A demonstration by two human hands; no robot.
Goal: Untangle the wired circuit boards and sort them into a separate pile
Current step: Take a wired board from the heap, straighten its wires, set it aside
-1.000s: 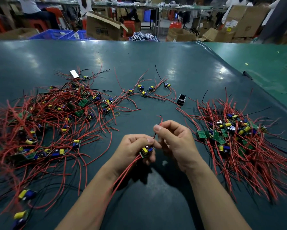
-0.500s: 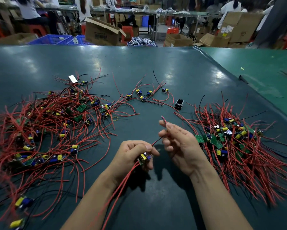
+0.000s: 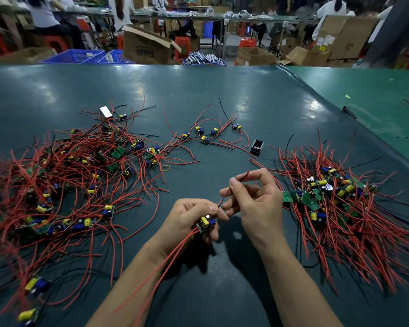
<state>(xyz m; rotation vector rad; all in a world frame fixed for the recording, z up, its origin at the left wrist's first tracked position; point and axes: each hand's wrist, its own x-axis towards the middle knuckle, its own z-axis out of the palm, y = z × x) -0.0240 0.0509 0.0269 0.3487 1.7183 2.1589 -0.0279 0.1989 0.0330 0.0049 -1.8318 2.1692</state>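
My left hand (image 3: 189, 220) grips a small circuit board (image 3: 207, 223) with yellow and blue parts; its red wires trail down over my wrist. My right hand (image 3: 255, 201) pinches a red and a black wire (image 3: 237, 184) of that board between thumb and forefinger, stretched up and right. A big tangled heap of wired boards (image 3: 64, 182) covers the left of the table. A second pile of boards with red wires (image 3: 335, 201) lies on the right, just beyond my right hand.
Several loose boards (image 3: 204, 134) lie in a small group at the centre back, a black box (image 3: 257, 147) beside them and a white block (image 3: 106, 112) at the far left heap's edge. A yellow rubber band (image 3: 165, 168) lies near the heap. Cartons and seated people are beyond the table.
My right hand has slid along the wires away from the board, up and to the right, drawing them straight. My left hand keeps hold of the board.
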